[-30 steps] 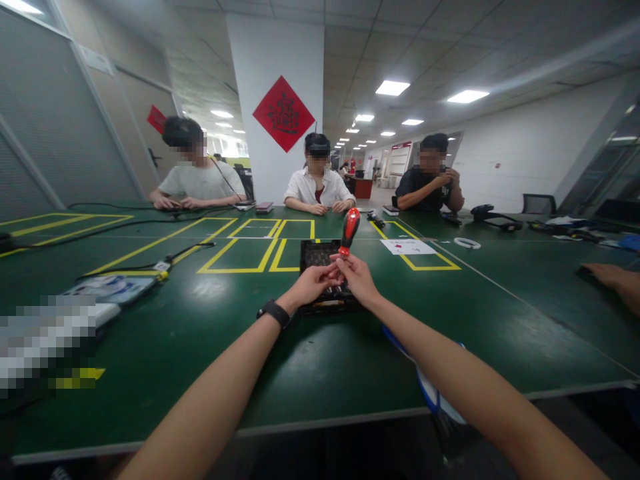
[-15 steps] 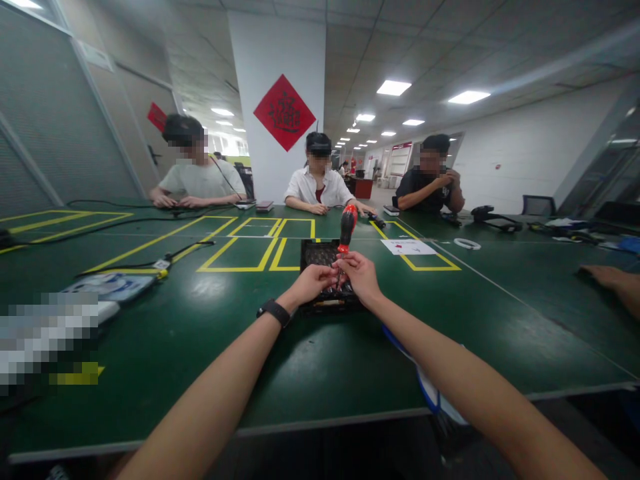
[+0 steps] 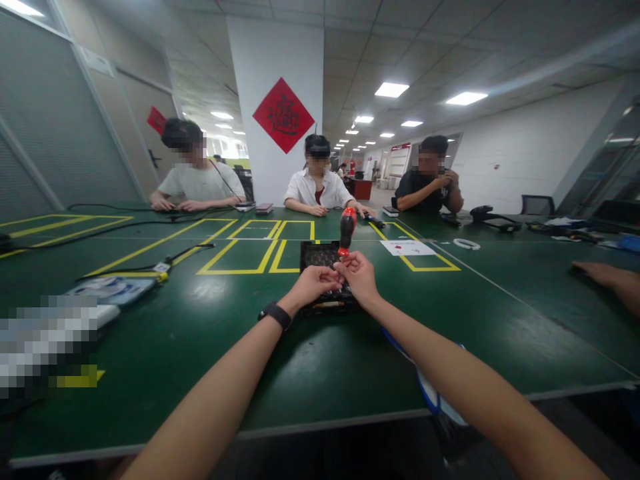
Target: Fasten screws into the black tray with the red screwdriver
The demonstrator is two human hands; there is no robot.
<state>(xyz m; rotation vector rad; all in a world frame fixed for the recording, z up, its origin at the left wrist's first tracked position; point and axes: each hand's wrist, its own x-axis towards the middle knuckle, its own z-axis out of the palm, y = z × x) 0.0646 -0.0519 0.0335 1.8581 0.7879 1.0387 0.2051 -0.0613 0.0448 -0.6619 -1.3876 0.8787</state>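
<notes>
A screwdriver (image 3: 347,230) with a red and black handle stands nearly upright, handle up, in front of me. My right hand (image 3: 360,277) is closed in a pinch around its shaft just below the handle. Against it, my left hand (image 3: 313,285), wearing a dark wristband, is also closed, its fingertips meeting the right fingers near the shaft; whatever they hold is too small and covered to make out. Beneath both hands lies an open black case (image 3: 320,253) with small dark compartments, partly hidden by the hands. The screwdriver's lower tip cannot be seen.
The green table (image 3: 210,347) carries yellow tape outlines. A paper sheet (image 3: 407,247) and a white ring (image 3: 467,244) lie to the right, a cable (image 3: 185,252) and flat packets (image 3: 113,288) to the left. Three people sit opposite; another person's hand (image 3: 600,273) rests at right.
Both hands stay over the case with the screwdriver upright. My fingers have shifted slightly at the shaft, and the view has tilted a little.
</notes>
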